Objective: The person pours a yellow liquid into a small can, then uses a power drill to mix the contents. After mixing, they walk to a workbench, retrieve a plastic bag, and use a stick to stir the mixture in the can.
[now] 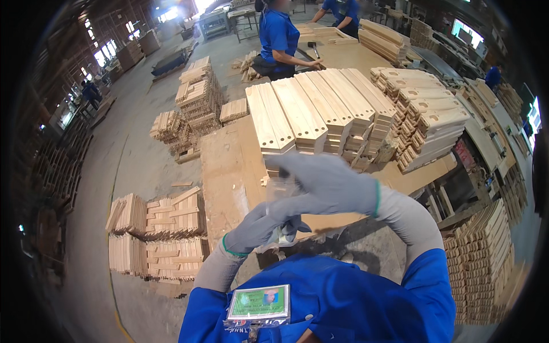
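Both my hands wear grey knitted gloves with green cuffs and meet in front of my chest. My left hand [250,230] is closed around something pale and partly see-through, mostly hidden by the gloves; its kind does not show. Above and across it lies my right hand [329,186], its fingers pointing left and smeared by motion. A small dark part shows by those fingertips, and I cannot tell whether they grip it. Just beyond the hands, light wooden boards [297,108] with dark round holes at their near ends lie stacked on a brown work table [223,166].
Shaped wooden pieces [426,106] are piled at the table's right. Wood stacks stand on the floor at left [157,234], far left [197,94] and lower right [483,263]. Across the table, a person in blue [279,37] holds a dark-headed hammer [314,50]; another person [341,14] stands behind.
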Demonstrator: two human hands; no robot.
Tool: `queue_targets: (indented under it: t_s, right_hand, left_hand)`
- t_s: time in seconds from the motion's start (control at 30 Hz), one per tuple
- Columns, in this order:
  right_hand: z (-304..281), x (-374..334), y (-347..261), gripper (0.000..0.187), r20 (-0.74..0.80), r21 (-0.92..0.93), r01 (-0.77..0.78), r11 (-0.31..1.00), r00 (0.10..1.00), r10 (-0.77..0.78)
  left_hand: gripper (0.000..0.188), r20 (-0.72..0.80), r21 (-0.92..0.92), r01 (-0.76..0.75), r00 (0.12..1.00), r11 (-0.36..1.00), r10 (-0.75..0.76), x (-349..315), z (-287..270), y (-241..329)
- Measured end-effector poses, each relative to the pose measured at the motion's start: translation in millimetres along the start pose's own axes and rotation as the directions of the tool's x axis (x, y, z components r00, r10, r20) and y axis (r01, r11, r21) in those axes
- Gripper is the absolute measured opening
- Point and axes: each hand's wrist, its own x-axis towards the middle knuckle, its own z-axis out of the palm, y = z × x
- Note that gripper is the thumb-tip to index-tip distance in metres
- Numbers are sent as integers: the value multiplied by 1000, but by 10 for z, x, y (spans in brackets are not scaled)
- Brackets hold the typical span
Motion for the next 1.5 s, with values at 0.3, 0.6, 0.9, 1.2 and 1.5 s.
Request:
queue_targets:
  t_s: [0.3,0.6,0.9,1.2,1.5]
  right_hand:
    - [262,49,201,20,80,422,-78,903,996,48]
    - [173,67,146,19,86,651,-340,678,921,379]
    - [-301,-4,252,22,-210,697,-219,683,849,486]
    - [101,-314,477,66,247,760,-233,606,967,62]
    - [569,-238,492,37,-46,985,51,-166,998,34]
  left_hand:
    - [44,28,-164,-123,991,979,130,168,42,7]
    - [43,-21,184,-252,965,950,261,235,115,-61]
    - [23,215,609,-351,936,711,279,-24,245,-479]
    - [37,-5,-311,-198,978,929,207,129,-53,-235]
    - [30,380,-688,138,905,713,192,287,82,-306]
